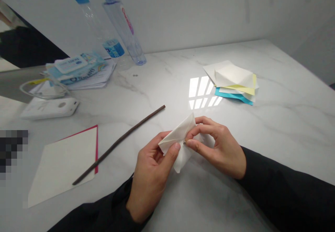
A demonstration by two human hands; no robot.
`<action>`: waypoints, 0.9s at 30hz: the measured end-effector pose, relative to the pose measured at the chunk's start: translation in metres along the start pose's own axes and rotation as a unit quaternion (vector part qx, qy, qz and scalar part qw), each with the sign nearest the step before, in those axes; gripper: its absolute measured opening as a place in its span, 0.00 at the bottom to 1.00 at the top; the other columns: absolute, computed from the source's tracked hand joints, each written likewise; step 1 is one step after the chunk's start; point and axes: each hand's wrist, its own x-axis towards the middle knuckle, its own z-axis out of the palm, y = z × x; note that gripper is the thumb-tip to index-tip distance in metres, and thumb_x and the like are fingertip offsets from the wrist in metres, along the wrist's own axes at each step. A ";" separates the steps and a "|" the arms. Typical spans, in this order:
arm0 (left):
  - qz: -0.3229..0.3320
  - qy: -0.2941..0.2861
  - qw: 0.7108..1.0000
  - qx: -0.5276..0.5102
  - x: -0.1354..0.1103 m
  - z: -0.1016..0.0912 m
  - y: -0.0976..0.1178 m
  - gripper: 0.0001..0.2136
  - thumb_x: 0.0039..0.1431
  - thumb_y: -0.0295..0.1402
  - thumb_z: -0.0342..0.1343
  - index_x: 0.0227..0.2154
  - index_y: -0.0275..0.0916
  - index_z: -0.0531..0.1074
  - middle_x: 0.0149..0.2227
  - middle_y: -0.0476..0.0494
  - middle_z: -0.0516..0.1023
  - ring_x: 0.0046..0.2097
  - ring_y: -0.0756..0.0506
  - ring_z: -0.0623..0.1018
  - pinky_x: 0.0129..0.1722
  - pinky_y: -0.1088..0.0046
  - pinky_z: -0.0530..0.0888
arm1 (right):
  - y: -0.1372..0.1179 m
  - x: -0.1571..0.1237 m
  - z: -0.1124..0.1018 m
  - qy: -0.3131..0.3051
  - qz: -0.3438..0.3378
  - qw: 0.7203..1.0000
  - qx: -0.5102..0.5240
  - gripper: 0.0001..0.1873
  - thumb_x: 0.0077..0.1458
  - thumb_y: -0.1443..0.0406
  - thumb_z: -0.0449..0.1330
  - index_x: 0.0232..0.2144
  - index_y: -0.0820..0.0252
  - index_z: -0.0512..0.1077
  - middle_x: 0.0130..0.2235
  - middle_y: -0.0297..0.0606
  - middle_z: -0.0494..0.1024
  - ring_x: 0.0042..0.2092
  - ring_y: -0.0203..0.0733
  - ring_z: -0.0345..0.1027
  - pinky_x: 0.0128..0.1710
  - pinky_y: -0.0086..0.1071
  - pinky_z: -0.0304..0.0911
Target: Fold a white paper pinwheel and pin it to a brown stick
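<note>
Above the marble tabletop (243,144), my left hand (150,174) and my right hand (214,148) pinch a folded piece of white paper (179,144) between thumbs and fingers. Its creased points stick out above and below my fingertips. To the left of my hands lies a thin dark brown stick (117,143), one end resting across a sheet of cream paper with a red back (62,167). A stack of folded paper in white, yellow and blue (232,82) sits beyond my right hand.
At the back left stand clear plastic water bottles (123,33) beside a packet of wet wipes (75,69) on a stack of papers (94,78). A white power bank (49,108) with a cable lies near the left. A wall rises behind the table.
</note>
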 end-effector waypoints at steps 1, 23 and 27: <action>0.000 0.002 1.000 -0.002 0.000 0.000 0.000 0.11 0.62 0.39 0.64 0.44 0.40 0.78 0.36 0.48 0.81 0.37 0.48 0.77 0.37 0.76 0.75 | -0.001 0.000 0.000 -0.002 0.002 1.000 0.008 0.02 0.57 0.67 0.68 0.32 0.54 0.79 0.45 0.38 0.79 0.49 0.46 0.73 0.52 0.43 0.67; -0.011 0.025 1.000 -0.002 0.001 0.000 0.003 0.10 0.55 0.35 0.69 0.38 0.39 0.79 0.32 0.49 0.82 0.31 0.49 0.79 0.31 0.79 0.75 | -0.001 -0.002 0.006 -0.002 0.024 0.997 0.078 0.02 0.59 0.66 0.67 0.33 0.56 0.79 0.36 0.35 0.79 0.39 0.40 0.73 0.40 0.34 0.68; -0.007 0.023 1.000 -0.001 0.002 0.001 0.002 0.10 0.56 0.36 0.69 0.39 0.38 0.79 0.32 0.49 0.82 0.32 0.49 0.78 0.31 0.79 0.75 | -0.001 -0.002 0.005 -0.008 0.017 0.996 0.084 0.02 0.60 0.67 0.66 0.32 0.57 0.79 0.39 0.35 0.77 0.41 0.39 0.73 0.45 0.35 0.68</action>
